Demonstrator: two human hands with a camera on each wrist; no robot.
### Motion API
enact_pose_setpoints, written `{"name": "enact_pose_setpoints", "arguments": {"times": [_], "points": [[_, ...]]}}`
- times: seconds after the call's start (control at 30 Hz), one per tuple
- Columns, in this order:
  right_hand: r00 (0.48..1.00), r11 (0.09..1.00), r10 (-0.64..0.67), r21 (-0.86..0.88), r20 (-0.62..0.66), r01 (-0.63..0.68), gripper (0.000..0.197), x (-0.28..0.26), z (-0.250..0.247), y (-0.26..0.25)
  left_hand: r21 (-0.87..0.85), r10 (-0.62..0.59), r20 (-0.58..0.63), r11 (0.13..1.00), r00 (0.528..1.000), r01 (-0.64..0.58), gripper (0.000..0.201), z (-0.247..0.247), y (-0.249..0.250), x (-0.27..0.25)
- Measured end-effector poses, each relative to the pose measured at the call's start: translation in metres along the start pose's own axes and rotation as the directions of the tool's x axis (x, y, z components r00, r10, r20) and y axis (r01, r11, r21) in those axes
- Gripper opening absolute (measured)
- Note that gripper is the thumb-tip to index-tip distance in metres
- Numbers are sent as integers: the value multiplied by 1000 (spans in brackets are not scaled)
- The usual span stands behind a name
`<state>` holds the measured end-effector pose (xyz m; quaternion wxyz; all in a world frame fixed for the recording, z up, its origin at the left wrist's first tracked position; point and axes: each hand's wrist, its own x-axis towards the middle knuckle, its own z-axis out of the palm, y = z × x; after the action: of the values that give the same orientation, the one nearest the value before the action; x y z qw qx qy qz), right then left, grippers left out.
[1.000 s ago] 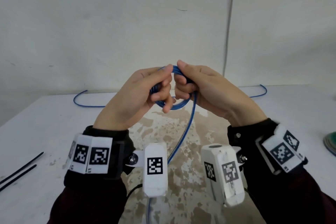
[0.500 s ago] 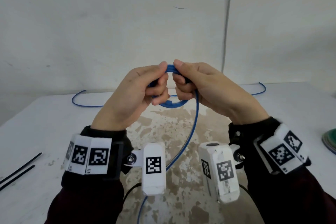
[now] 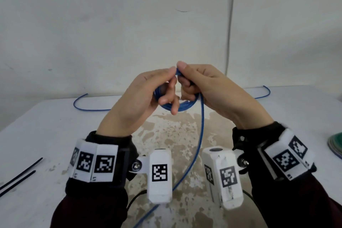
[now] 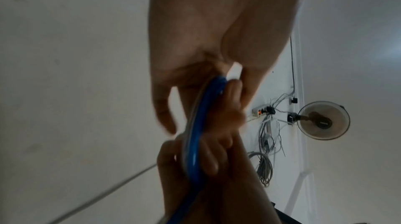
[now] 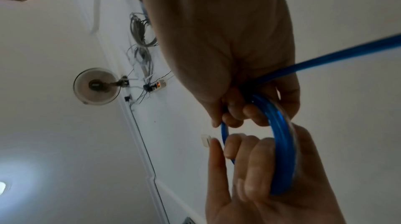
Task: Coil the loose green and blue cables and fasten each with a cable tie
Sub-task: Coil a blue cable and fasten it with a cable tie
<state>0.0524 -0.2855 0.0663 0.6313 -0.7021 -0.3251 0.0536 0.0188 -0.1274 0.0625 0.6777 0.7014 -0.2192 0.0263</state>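
Above the table [image 3: 46,126], the left hand [image 3: 140,98] and the right hand [image 3: 212,90] both grip the small coil of the blue cable [image 3: 183,106], whose loose end hangs down between the wrists.

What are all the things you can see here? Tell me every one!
blue cable: one, blue, small coil held up between both hands, loose end hanging down toward the person, more of it lying along the back of the table
cable ties: two, black, flat on the table at the left edge
green thing: one, green, at the right edge of the table, mostly cut off, cannot tell what it is
table: one, white with worn brown patches in the middle
wall fan: one, high on the wall, seen from the wrist views
power strip: one, white, on the wall beside the fan
left hand: grip on the coil
right hand: grip on the coil
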Motion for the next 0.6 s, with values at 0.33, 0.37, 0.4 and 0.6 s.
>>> {"name": "enact_pose_setpoints", "arguments": {"times": [0.33,0.37,0.4,0.6], "points": [[998,998,-30,-47,-53,28,43,0,-1,-2,-25,101,15,995,995,-100,31,-1,-7,2],[998,999,-24,22,-54,25,43,0,-2,-1,-73,129,-16,989,992,-130,31,-1,-7,3],[999,997,-15,78,-50,18,44,0,-3,-1,-124,148,-49,980,988,-153,31,-2,-6,3],[999,985,-21,172,-32,26,39,2,-2,0,-221,57,-16,974,998,-59,31,-8,-4,1]]}}
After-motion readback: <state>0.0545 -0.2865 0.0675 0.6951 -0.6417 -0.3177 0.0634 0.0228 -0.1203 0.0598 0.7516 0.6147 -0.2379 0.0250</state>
